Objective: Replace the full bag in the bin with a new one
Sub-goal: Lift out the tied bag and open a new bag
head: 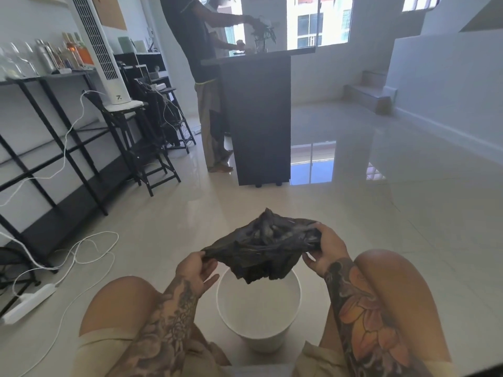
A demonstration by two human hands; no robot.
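Floor: glossy pale tiled floor fills most of the view and mirrors the windows.
Shelving: black metal open-frame shelf unit runs along the left wall, with bottles and glasses on its top board.
Worktop: tall dark slab-sided worktop stands in the middle distance; a second person stands at its left end with hands over the top, beside a small potted green plant.
Fan: white tower fan sits on a black stool near the shelving.
Cables: thin white cables loop over the floor at the left and lead to a white power strip.
Bin: round white plastic bin stands on the floor between the wearer's bare knees; its inside shows white, with no liner in it.
Bag: crumpled black plastic bin bag hangs in the air directly above the bin, stretched sideways between the two hands, its lower folds drooping over the bin's far rim.
Left grip: left hand pinches the bag's left edge between thumb and fingers, the other fingers loosely spread below.
Right grip: right hand clasps the bag's right edge, fingers curled over the bunched plastic and thumb beneath.
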